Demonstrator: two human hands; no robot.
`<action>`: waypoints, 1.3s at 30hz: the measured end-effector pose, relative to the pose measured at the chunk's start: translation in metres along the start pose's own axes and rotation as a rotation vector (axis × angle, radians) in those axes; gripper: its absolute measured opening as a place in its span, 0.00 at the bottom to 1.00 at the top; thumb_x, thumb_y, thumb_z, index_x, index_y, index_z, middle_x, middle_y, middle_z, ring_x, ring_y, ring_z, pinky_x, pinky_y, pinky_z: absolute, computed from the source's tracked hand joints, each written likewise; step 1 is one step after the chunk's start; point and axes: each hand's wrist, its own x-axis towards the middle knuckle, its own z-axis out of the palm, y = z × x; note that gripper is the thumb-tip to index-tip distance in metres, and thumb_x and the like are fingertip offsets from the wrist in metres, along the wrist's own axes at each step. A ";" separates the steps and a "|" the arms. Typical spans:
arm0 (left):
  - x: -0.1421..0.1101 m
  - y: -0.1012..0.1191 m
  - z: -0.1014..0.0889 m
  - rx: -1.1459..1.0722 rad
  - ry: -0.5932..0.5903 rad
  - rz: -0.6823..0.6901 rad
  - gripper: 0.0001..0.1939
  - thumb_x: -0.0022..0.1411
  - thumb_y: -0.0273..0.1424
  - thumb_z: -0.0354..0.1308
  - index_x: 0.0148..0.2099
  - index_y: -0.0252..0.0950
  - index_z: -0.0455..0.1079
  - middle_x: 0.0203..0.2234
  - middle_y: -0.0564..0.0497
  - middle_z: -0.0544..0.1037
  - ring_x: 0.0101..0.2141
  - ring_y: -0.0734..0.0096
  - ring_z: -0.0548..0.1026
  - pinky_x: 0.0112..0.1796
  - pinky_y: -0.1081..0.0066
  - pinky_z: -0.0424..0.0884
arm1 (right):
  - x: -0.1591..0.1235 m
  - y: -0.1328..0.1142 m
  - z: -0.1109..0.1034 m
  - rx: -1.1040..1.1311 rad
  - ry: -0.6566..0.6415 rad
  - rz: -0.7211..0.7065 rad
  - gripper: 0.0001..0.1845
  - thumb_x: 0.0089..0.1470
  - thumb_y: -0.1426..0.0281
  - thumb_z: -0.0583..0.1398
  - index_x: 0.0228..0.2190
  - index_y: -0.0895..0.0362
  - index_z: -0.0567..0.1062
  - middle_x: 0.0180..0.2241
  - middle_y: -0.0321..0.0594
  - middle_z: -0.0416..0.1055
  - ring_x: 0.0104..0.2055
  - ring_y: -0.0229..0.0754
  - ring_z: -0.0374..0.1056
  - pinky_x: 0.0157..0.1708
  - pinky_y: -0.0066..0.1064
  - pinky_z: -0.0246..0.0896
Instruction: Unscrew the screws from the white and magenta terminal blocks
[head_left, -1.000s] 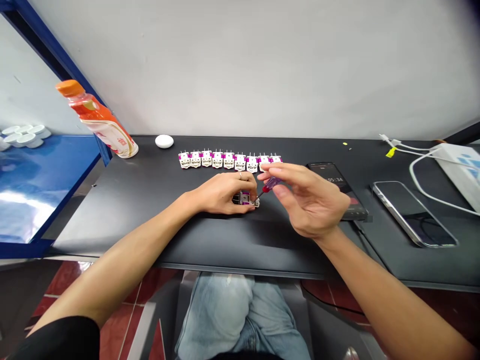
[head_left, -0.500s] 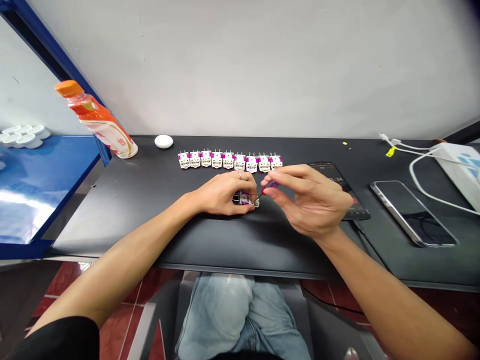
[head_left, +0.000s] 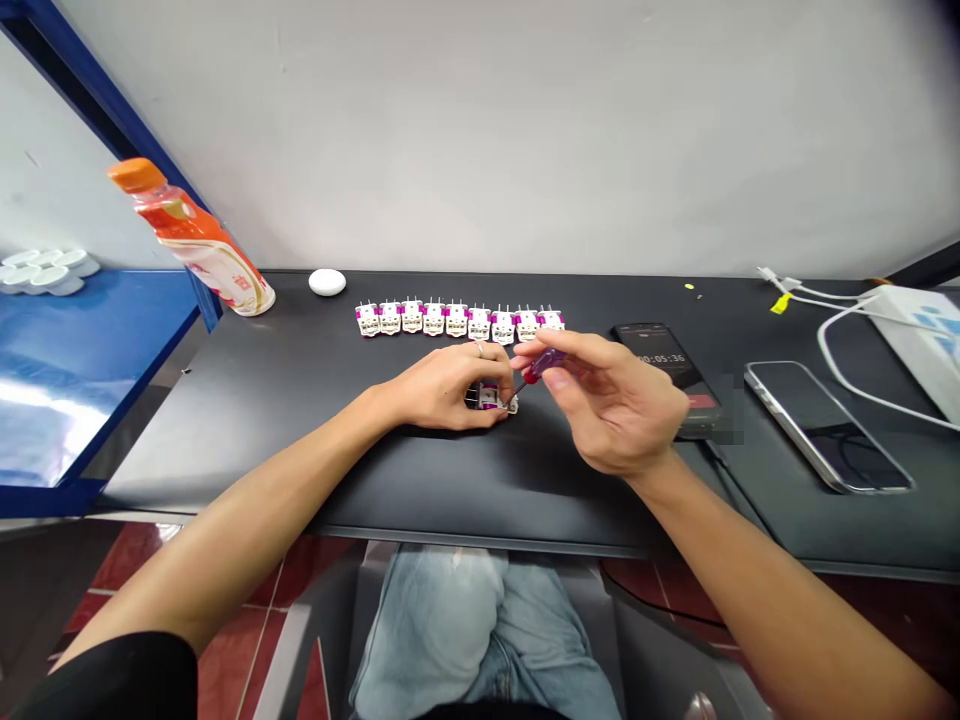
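Note:
Pressed to the black table, my left hand [head_left: 448,387] grips a small white-and-purple plug-like part [head_left: 489,396] between thumb and fingers, which partly cover it. Metal prongs show on its left side. My right hand [head_left: 619,405] pinches a small screwdriver [head_left: 541,366] with a clear purple-red handle. The screwdriver slants down to the left, and its tip meets the right end of the part; the exact contact is too small to make out. Behind my hands stands a row of several similar white-and-purple parts [head_left: 456,320], prongs pointing up.
A phone [head_left: 670,372] with a running timer lies beside my right hand, and another phone [head_left: 829,427] further right. An orange-capped bottle [head_left: 199,240] and a white oval object [head_left: 327,282] stand at the back left. White cables [head_left: 832,350] and a white box [head_left: 922,345] are at the right.
My right fingers have shifted and rolled slightly around the screwdriver handle, its tip staying at the part. My left hand keeps its place. The phone's timer has advanced.

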 end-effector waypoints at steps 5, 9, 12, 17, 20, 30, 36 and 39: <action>0.000 0.000 0.001 0.025 0.021 0.003 0.03 0.72 0.32 0.68 0.46 0.40 0.81 0.50 0.45 0.85 0.50 0.57 0.84 0.51 0.62 0.78 | 0.005 0.000 0.000 -0.101 0.000 -0.196 0.34 0.66 0.77 0.74 0.67 0.39 0.84 0.53 0.39 0.91 0.46 0.50 0.90 0.48 0.43 0.91; 0.000 -0.001 0.001 0.016 0.004 -0.012 0.04 0.71 0.31 0.68 0.47 0.41 0.81 0.51 0.45 0.85 0.52 0.57 0.84 0.55 0.61 0.79 | -0.001 0.003 0.002 -0.099 0.018 -0.124 0.37 0.68 0.79 0.71 0.71 0.40 0.80 0.55 0.39 0.91 0.49 0.52 0.91 0.50 0.45 0.93; 0.000 0.000 0.000 0.001 0.001 -0.008 0.02 0.72 0.31 0.68 0.46 0.41 0.81 0.50 0.46 0.85 0.52 0.57 0.84 0.56 0.61 0.79 | -0.006 0.003 0.003 -0.057 0.062 -0.051 0.31 0.71 0.77 0.68 0.69 0.42 0.82 0.56 0.42 0.91 0.49 0.53 0.91 0.48 0.47 0.94; 0.000 0.003 -0.002 -0.016 0.012 0.001 0.03 0.73 0.32 0.67 0.45 0.40 0.81 0.49 0.46 0.85 0.50 0.58 0.83 0.54 0.61 0.78 | -0.002 0.000 0.005 0.002 0.120 -0.087 0.31 0.70 0.79 0.67 0.68 0.44 0.82 0.55 0.42 0.91 0.49 0.51 0.91 0.44 0.44 0.94; 0.001 0.005 -0.002 -0.035 0.028 -0.002 0.04 0.75 0.32 0.66 0.43 0.39 0.81 0.47 0.46 0.85 0.47 0.61 0.83 0.50 0.62 0.78 | 0.001 -0.001 0.006 0.026 0.132 -0.097 0.31 0.70 0.79 0.67 0.68 0.44 0.83 0.53 0.43 0.91 0.47 0.51 0.90 0.43 0.44 0.94; 0.001 -0.008 -0.011 0.009 0.173 -0.031 0.07 0.78 0.32 0.65 0.47 0.40 0.86 0.48 0.46 0.89 0.49 0.59 0.87 0.55 0.60 0.81 | 0.004 -0.001 0.009 0.041 0.177 -0.097 0.26 0.72 0.75 0.66 0.66 0.45 0.83 0.50 0.42 0.90 0.42 0.46 0.88 0.41 0.42 0.92; -0.003 -0.025 -0.013 0.189 0.208 -0.188 0.11 0.79 0.31 0.63 0.50 0.41 0.89 0.52 0.44 0.90 0.55 0.54 0.86 0.59 0.54 0.81 | 0.001 -0.001 -0.002 -0.052 0.062 0.155 0.20 0.77 0.64 0.61 0.65 0.46 0.81 0.47 0.42 0.86 0.37 0.45 0.83 0.33 0.39 0.82; -0.003 -0.028 -0.012 0.229 0.203 -0.227 0.12 0.78 0.30 0.63 0.52 0.42 0.89 0.53 0.44 0.89 0.55 0.53 0.86 0.59 0.54 0.81 | 0.006 -0.002 -0.007 -0.198 -0.203 0.304 0.12 0.76 0.62 0.61 0.53 0.50 0.83 0.33 0.36 0.81 0.31 0.42 0.77 0.32 0.36 0.74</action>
